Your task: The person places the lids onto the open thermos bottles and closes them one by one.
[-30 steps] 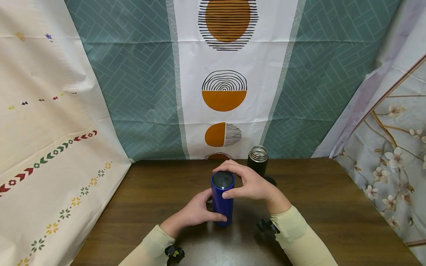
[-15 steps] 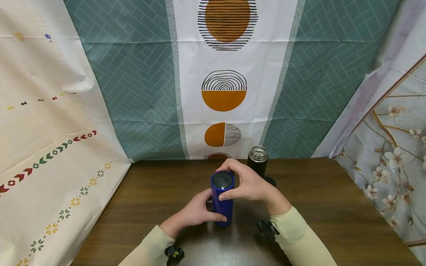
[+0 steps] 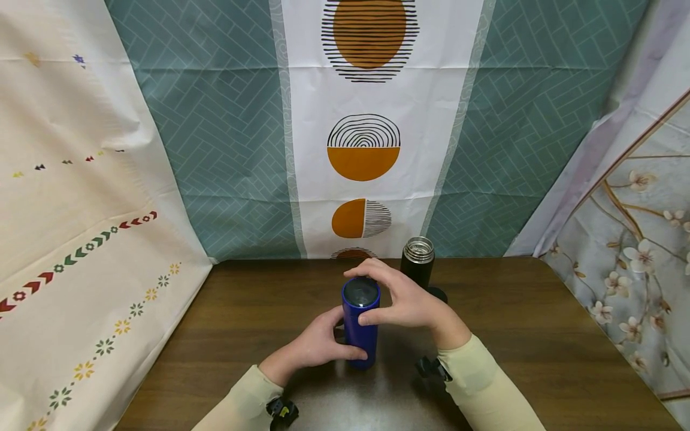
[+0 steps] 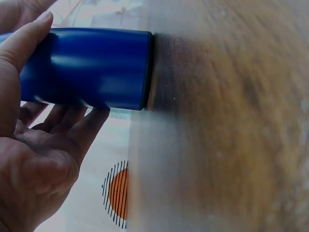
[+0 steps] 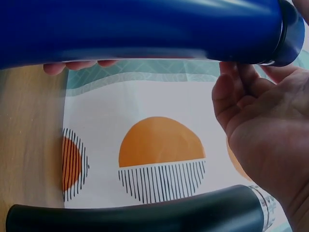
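A blue flask point(image 3: 360, 335) with a dark-topped lid point(image 3: 361, 292) stands upright on the table. My left hand point(image 3: 318, 342) grips its lower body, thumb across the near side and fingers behind; the left wrist view shows the flask's black base point(image 4: 148, 72) at the table top. From the right, my right hand point(image 3: 406, 297) reaches round the lid, thumb on the near side and index finger curving over the far side. In the right wrist view a seam point(image 5: 281, 31) shows below the lid, with several curled fingers point(image 5: 229, 92) beside it.
Behind my right hand stands a black flask point(image 3: 417, 263), its threaded steel neck uncovered. A dark round piece point(image 3: 438, 293) lies beside it, partly hidden by the hand. Hanging cloths border the brown wooden table point(image 3: 259, 299) at the back and sides.
My right thumb and index finger slide left, then right, then left again around the lid. The left hand and the blue flask stay in place.
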A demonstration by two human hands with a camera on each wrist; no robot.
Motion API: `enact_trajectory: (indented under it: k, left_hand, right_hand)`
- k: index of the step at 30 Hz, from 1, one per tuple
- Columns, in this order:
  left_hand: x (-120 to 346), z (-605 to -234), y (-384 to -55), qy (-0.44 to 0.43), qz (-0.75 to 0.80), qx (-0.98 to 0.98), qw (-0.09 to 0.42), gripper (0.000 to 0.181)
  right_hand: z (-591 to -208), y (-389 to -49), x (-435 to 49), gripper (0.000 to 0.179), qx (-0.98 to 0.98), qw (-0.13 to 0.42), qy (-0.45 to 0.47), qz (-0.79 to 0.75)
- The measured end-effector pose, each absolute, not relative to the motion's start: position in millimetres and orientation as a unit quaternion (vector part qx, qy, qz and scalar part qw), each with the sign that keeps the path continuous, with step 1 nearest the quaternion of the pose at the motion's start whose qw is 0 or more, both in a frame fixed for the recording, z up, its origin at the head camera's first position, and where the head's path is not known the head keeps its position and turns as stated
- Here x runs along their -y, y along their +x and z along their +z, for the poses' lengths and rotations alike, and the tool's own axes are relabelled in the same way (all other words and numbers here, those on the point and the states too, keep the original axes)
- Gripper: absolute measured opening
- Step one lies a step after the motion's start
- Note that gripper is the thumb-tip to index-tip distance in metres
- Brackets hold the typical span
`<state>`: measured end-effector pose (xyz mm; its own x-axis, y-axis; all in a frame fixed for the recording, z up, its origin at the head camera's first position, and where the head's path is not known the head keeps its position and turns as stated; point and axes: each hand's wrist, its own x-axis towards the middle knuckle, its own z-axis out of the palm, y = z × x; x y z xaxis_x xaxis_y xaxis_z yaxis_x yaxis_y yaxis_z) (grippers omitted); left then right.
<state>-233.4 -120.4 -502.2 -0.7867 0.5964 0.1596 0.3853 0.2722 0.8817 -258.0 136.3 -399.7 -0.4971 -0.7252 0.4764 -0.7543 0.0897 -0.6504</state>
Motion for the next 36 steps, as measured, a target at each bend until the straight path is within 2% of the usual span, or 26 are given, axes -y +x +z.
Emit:
enact_trajectory:
  k: [9,28,36]
  left_hand:
    - [120.4,-502.8,-234.2,0.309,0.521,-0.788,0.109,0.073]
    - [119.4,-501.3,-233.4,0.312,0.516,-0.791,0.102,0.071]
    - [119.8,-502.1,-233.8,0.312,0.516,-0.791,0.103,0.07]
  right_hand:
    - [-400.9,-260.9,-138.8,0.06,0.711,0.011,0.537,0.454]
    - [-398.2,-258.8,-135.6,0.053,0.736,0.036,0.495,0.46]
    - [-398.1,-257.9,-133.6,0.057,0.749,0.052,0.482,0.452]
